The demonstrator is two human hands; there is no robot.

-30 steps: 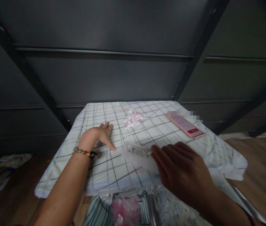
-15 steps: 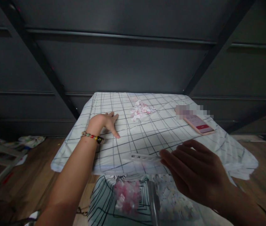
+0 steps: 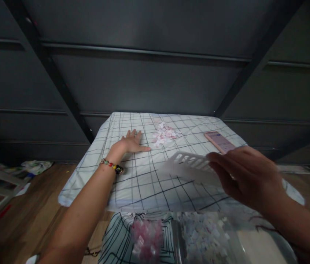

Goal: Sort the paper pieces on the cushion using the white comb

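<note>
My left hand (image 3: 133, 143) lies with its fingers spread on the checked white cloth (image 3: 144, 190) that covers the table. Just right of it is a loose pile of small pink and white pieces (image 3: 166, 135), which look like paper scraps. My right hand (image 3: 251, 178) pinches one end of a thin white sheet-like piece with slots along its upper edge (image 3: 189, 167). That piece is tilted above the near half of the table and slightly blurred. Beyond my right hand a pink-cased phone (image 3: 219, 141) lies screen up, partly covered by the hand.
Below the table's near edge sit a clear bag of pink pieces (image 3: 147, 236) and a clear container of small pale pieces (image 3: 204, 234), on a green line-patterned cloth (image 3: 113, 234). A dark panelled wall (image 3: 149, 80) stands behind the table. At left is a pale wooden frame (image 3: 1, 187).
My right hand has raised the slotted white piece and moved it right and away from me, turning its face more into view. My left hand has slid slightly right, nearer the pile.
</note>
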